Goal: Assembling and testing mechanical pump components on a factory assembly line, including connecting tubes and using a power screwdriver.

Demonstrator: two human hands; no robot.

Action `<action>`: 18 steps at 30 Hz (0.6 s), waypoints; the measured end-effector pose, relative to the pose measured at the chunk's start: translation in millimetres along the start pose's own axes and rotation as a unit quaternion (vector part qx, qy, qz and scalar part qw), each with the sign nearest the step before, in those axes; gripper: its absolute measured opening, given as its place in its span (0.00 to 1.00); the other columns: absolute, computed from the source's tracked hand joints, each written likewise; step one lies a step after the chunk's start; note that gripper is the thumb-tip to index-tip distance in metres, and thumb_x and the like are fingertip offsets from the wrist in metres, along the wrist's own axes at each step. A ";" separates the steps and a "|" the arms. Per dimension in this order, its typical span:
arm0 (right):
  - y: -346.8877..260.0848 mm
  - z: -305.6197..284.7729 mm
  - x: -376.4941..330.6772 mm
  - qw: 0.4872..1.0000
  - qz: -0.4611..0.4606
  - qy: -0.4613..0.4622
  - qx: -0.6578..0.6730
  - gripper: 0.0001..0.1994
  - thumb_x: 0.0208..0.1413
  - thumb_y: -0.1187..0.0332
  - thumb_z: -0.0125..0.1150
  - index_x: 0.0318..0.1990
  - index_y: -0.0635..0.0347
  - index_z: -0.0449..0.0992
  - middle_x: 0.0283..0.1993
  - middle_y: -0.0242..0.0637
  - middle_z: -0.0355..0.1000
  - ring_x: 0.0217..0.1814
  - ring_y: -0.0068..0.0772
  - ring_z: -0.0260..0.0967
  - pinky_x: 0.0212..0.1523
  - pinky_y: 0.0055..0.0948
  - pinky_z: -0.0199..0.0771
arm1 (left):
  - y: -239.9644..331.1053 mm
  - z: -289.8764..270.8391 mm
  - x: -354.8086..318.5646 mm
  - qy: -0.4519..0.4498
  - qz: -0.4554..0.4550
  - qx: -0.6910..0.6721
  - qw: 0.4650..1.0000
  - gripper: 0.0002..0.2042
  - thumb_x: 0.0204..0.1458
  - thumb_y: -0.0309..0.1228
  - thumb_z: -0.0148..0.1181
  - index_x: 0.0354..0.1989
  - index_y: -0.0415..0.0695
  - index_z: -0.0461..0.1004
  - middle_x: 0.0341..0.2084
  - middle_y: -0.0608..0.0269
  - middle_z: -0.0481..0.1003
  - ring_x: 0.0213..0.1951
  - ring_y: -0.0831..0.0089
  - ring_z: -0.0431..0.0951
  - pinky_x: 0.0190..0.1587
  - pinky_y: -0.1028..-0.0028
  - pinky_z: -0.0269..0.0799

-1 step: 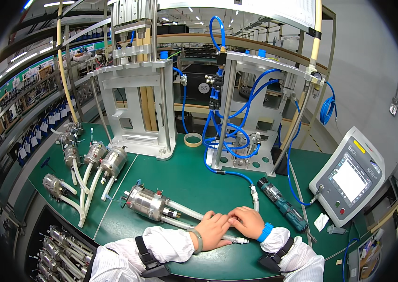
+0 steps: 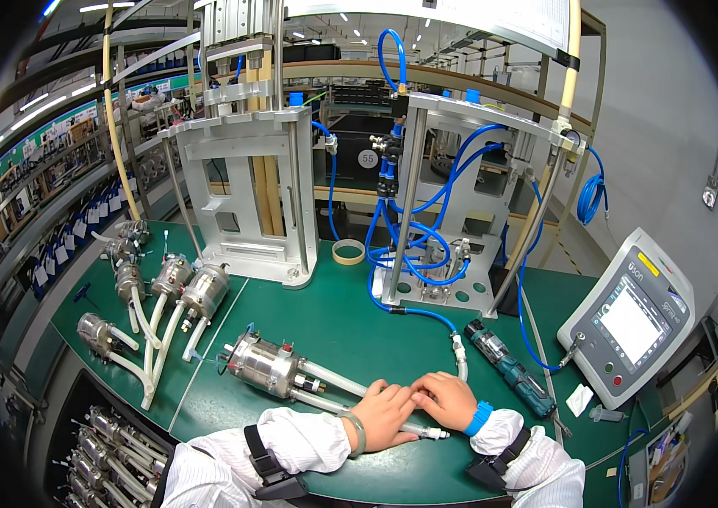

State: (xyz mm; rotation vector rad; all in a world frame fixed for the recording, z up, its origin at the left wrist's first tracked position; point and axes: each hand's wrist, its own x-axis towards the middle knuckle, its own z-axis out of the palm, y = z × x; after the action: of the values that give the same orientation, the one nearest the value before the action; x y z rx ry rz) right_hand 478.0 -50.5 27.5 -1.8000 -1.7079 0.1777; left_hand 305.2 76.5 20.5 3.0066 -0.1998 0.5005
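Note:
A metal cylinder point(image 2: 266, 366) with two pale flexible hoses point(image 2: 333, 377) lies on the green bench top point(image 2: 333, 322), its hoses running right to my hands. Over the hoses, my left hand point(image 2: 386, 415) is closed, its fingers bent round them; a connector tip point(image 2: 435, 433) shows just beyond its thumb. My right hand point(image 2: 448, 400) meets it with curled fingers, the fingertips of both hands touching. Whatever the right fingers pinch is hidden. Just beyond the hands, a blue air line point(image 2: 426, 315) ends in a white fitting point(image 2: 459, 343) with a short clear hose.
Several similar cylinders point(image 2: 205, 292) with hoses lie at the left; more fill a bin point(image 2: 109, 457) below. Two metal fixtures point(image 2: 249, 186) point(image 2: 460, 195) stand behind, with a tape roll point(image 2: 348, 251) between. To the right are a power screwdriver point(image 2: 511, 370) and a tester with a screen point(image 2: 630, 317).

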 end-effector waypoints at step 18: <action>-0.4 -0.9 0.3 1.000 -0.007 0.000 -0.002 0.12 0.60 0.58 0.61 0.38 0.57 0.78 0.30 0.35 0.75 0.35 0.42 0.72 0.39 0.39 0.71 | -0.3 -0.3 0.4 0.001 0.003 0.002 1.000 0.33 0.52 0.54 0.61 0.54 0.36 0.69 0.46 0.55 0.70 0.49 0.60 0.71 0.57 0.57 0.61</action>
State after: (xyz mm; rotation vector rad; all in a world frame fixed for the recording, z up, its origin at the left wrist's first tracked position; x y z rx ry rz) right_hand 478.2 -50.6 28.5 -1.7898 -1.7215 0.1691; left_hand 305.5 76.7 20.8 3.0101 -0.2085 0.5057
